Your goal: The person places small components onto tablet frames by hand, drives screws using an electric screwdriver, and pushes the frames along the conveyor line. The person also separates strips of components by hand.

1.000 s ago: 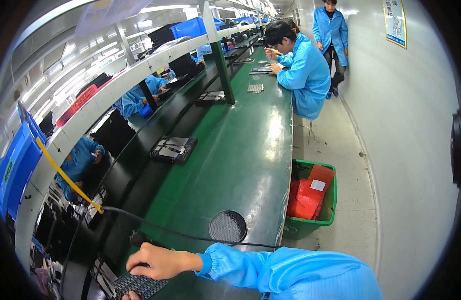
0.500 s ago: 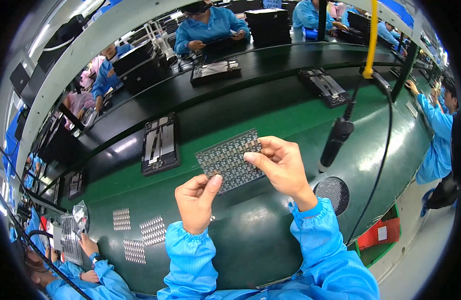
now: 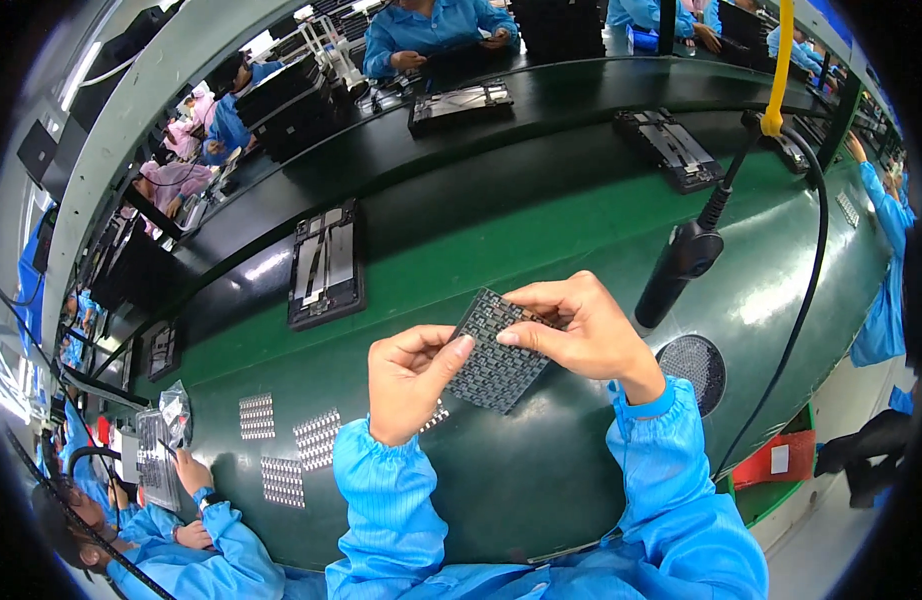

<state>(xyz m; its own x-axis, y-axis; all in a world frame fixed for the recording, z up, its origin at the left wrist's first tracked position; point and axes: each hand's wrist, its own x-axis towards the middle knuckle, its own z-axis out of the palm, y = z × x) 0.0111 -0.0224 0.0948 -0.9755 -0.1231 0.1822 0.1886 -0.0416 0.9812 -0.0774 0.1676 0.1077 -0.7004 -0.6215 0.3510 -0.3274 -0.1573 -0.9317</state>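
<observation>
A dark, thin rectangular panel (image 3: 496,378), covered in rows of small metallic pieces, is held tilted above the green bench. My left hand (image 3: 409,382) pinches its left edge between thumb and fingers. My right hand (image 3: 593,338) grips the upper right side, thumb on the front face and fingers behind. Below and left of my hands lie small sheets of silvery parts: one sheet (image 3: 256,416), a second sheet (image 3: 317,438) and a third sheet (image 3: 283,482). Another such sheet (image 3: 436,414) is mostly hidden behind my left hand.
A black handheld tool (image 3: 674,278) hangs at right beside a round dark dish (image 3: 693,372). Opened flat devices, including one device (image 3: 326,265), rest along the bench. A co-worker's hand (image 3: 192,472) is at lower left. A red bag (image 3: 776,460) sits in a green bin.
The panel has turned from lying broadside to a steeper, more upright angle. My hands have come closer together, the left moving right and up. The whole view has shifted slightly.
</observation>
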